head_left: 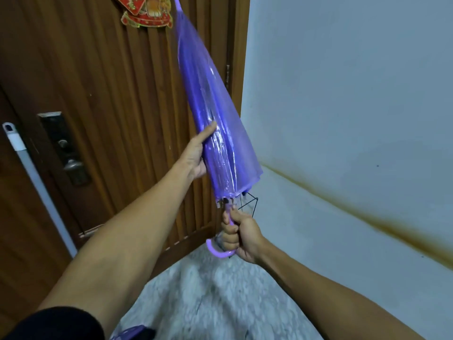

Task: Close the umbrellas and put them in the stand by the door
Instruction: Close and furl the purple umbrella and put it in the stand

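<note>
A purple see-through umbrella [210, 114] is folded shut and held upright, tilted with its tip toward the top of the door. My left hand [196, 153] wraps the lower part of the folded canopy from the left. My right hand [239, 235] grips the curved purple handle [218, 251] below it. Behind the handle, in the corner between door and wall, thin black wires of a stand [252, 204] show; most of it is hidden by the umbrella and my hand.
A brown wooden door [110, 94] with a metal lock and knob [71, 165] fills the left. A red decoration [144, 11] hangs on it. The grey wall [343, 94] carries a brown stain [367, 217]. A purple object [132, 333] peeks in at the bottom edge.
</note>
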